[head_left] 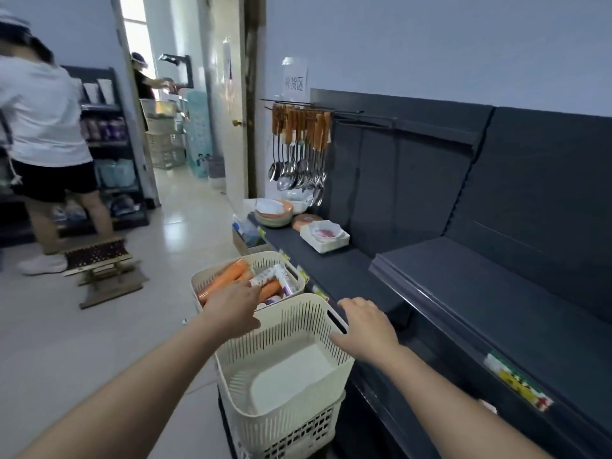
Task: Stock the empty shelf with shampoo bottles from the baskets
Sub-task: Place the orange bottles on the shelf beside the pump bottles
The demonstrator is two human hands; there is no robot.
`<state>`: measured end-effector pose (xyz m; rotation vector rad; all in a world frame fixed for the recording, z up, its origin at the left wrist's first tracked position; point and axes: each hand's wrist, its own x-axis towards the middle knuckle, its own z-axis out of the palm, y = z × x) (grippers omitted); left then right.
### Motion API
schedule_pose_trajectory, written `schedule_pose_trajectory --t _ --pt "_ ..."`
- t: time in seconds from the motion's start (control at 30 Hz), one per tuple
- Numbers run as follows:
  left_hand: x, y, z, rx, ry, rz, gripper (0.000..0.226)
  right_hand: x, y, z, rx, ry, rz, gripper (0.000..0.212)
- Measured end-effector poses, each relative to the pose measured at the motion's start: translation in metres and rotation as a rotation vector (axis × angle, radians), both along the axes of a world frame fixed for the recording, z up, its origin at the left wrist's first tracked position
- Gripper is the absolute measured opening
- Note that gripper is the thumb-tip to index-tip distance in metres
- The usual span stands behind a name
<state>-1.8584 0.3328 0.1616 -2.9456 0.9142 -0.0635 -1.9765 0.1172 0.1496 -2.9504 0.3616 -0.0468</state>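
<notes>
Two cream plastic baskets stand on the floor beside a dark grey shelf (480, 293). The far basket (265, 260) holds several orange and white shampoo bottles (228, 276) lying on their sides. The near basket (298, 326) has nothing in it and sits stacked on another basket. My left hand (231, 309) reaches over the near basket's left rim toward the bottles, fingers apart, holding nothing. My right hand (364, 329) rests by the near basket's right handle edge, fingers spread; whether it grips the rim is unclear. The shelf board to the right bears nothing.
Plates and bowls (275, 212) and a white box (326, 236) sit on the shelf's far end, under hanging ladles (298, 150). A person in a white shirt (43, 127) stands at left beside a small wooden stool (102, 263). A doorway (178, 127) opens behind, with another person there.
</notes>
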Motion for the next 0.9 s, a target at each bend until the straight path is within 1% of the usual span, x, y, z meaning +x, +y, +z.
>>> schedule_pose_trajectory --t 0.07,0.27,0.37,0.5,0.57,0.7,0.9 --pt "0.02 0.016 -0.007 0.006 0.001 0.007 0.062 0.026 0.017 -0.005 0.025 0.005 0.02 0.056" --pt "0.072 0.046 -0.022 0.032 0.077 0.076 0.039 0.094 0.049 -0.022 0.064 0.066 0.067 0.05" --pt "0.1 0.049 -0.035 0.025 0.113 0.12 0.04 0.13 0.054 -0.033 0.07 0.107 0.088 0.051" --pt "0.141 0.049 -0.054 0.082 0.147 0.177 0.044 0.181 0.053 -0.047 0.118 0.121 0.114 0.057" --pt "0.16 0.049 -0.062 0.088 0.169 0.198 0.042 0.204 0.051 -0.053 0.145 0.132 0.129 0.054" --pt "0.195 0.045 -0.078 0.09 0.194 0.233 0.04 0.244 0.05 -0.066 0.165 0.175 0.151 0.04" --pt "0.244 0.042 -0.108 0.097 0.272 0.241 0.04 0.29 0.053 -0.09 0.231 0.228 0.158 0.043"
